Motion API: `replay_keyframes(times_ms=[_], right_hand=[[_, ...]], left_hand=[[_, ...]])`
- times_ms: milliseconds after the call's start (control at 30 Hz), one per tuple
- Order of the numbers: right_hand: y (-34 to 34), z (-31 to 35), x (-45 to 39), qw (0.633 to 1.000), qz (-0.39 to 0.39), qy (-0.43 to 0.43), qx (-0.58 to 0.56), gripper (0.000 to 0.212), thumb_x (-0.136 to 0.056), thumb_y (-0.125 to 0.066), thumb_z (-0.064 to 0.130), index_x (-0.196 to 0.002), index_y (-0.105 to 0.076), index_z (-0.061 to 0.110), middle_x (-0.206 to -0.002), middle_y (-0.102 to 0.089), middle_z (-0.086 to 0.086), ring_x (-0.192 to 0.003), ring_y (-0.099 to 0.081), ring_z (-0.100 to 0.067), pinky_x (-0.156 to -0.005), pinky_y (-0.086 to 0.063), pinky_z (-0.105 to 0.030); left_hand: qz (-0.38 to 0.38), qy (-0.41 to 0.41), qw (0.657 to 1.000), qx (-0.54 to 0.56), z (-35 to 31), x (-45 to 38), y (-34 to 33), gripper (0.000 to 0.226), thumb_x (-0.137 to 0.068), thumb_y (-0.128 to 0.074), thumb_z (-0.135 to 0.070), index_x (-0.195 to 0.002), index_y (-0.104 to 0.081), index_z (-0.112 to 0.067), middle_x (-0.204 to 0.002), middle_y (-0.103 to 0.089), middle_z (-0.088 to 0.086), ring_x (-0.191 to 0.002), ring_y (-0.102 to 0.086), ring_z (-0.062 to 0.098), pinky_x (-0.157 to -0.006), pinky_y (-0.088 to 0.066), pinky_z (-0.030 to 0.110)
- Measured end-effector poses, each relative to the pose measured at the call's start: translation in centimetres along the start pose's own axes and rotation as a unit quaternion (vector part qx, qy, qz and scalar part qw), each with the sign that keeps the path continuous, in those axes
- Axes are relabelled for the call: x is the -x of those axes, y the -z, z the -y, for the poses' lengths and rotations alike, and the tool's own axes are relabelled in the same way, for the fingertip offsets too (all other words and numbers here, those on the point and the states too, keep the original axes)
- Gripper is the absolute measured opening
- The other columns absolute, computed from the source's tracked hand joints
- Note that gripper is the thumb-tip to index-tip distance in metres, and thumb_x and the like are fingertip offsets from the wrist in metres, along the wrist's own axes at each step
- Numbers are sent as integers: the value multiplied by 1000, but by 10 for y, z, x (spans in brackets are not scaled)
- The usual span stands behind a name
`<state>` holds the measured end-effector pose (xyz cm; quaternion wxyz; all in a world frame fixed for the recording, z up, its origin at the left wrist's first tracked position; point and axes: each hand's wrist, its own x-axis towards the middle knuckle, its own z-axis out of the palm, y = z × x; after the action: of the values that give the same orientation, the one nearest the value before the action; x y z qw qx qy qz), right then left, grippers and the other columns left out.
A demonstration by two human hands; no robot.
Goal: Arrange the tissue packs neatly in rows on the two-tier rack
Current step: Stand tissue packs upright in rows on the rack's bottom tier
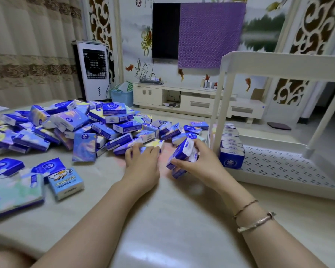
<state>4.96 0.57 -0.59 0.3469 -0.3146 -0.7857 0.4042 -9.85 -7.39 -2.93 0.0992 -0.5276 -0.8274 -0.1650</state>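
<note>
Both forearms run off the bottom edge; bangles [256,222] circle the right wrist. The right hand [198,161] curls its fingers [179,163] round a small stack of packs [182,154], lower ones half hidden; the left hand [141,161] lies flat, fingers straight on a pack [124,148] at the heap's edge, its face covered. The heap [75,124] of glossy blue wrappers sprawls over the pale tabletop [162,219]; loose packs [65,183] lie near left, one cut off. The white rack [282,165], perforated, holds one upright row [231,147] on its lower tier, far end blurred behind a post.
</note>
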Motion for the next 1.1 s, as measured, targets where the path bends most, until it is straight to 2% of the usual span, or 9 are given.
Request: replay_keyframes(times_ms=[167, 300, 467, 633, 800, 867, 933, 1067, 1100], right_hand=[[20, 7, 7, 999, -1, -9, 38, 44, -66, -85, 32, -99, -56, 27, -95, -66, 11, -86, -64, -10, -79, -56, -37], [24, 11, 12, 997, -1, -15, 81, 57, -63, -85, 40, -104, -51, 21, -95, -62, 8, -88, -63, -19, -79, -56, -44], [22, 19, 20, 991, 58, -29, 120, 47, -68, -83, 40, -96, -50, 20, -87, -61, 4, -74, -55, -10, -64, -46, -25], [19, 17, 20, 991, 65, -39, 110, 50, -69, -83, 36, -101, -47, 22, -91, -62, 5, -76, -56, -8, -66, -46, -23], [14, 16, 20, 994, 34, -32, 97, 52, -70, -83, 34, -103, -44, 26, -90, -58, 14, -76, -54, 3, -56, -39, -10], [10, 15, 20, 994, 18, -26, 101, 54, -70, -82, 34, -106, -44, 23, -94, -58, 12, -81, -55, 1, -57, -39, -11], [3, 13, 20, 993, 5, -8, 117, 55, -69, -81, 34, -106, -43, 23, -101, -59, 8, -90, -57, -6, -61, -43, -14], [-1, 12, 18, 991, 26, -20, 127, 70, -65, -81, 37, -116, -35, 25, -119, -54, 1, -107, -56, -15, -84, -49, -30], [2, 11, 17, 992, 56, -39, 105, 76, -67, -81, 34, -123, -31, 27, -122, -53, 0, -107, -57, -15, -87, -51, -31]], left_hand=[[-31, -38, 993, 105, 14, 4, 0, 46, -90, -51, -19, -136, -46, -21, -127, -50, 3, -120, -44, 29, -104, -29, 38], [25, -4, 989, 142, 15, 12, 4, 55, -84, -54, -19, -138, -41, -21, -135, -44, -1, -130, -36, 22, -109, -30, 43], [-28, -8, 977, 214, 20, 13, 2, 41, -84, -56, -11, -125, -51, -10, -124, -54, 7, -117, -47, 22, -89, -34, 24], [-77, 21, 971, 226, 21, 12, 5, 30, -80, -71, -37, -105, -63, -21, -102, -65, -2, -100, -58, 17, -80, -47, 32], [-114, 28, 942, 313, 11, 13, 12, 19, -85, -67, -37, -94, -69, -21, -89, -70, -9, -87, -64, 8, -78, -50, 27], [-94, 30, 905, 415, 3, 15, 18, 16, -90, -61, -31, -87, -69, -17, -80, -71, -7, -78, -65, 7, -70, -48, 20], [-52, 3, 879, 474, -6, 18, 20, 19, -94, -57, -27, -86, -70, -15, -78, -72, -2, -77, -65, 7, -74, -49, 23], [22, -32, 870, 492, -13, 21, 18, 5, -90, -62, -32, -90, -66, -28, -83, -70, -20, -85, -64, -5, -75, -45, 10], [36, -31, 869, 493, -11, 20, 17, 14, -86, -66, -41, -95, -65, -29, -89, -70, -20, -91, -63, -4, -79, -46, 12]])
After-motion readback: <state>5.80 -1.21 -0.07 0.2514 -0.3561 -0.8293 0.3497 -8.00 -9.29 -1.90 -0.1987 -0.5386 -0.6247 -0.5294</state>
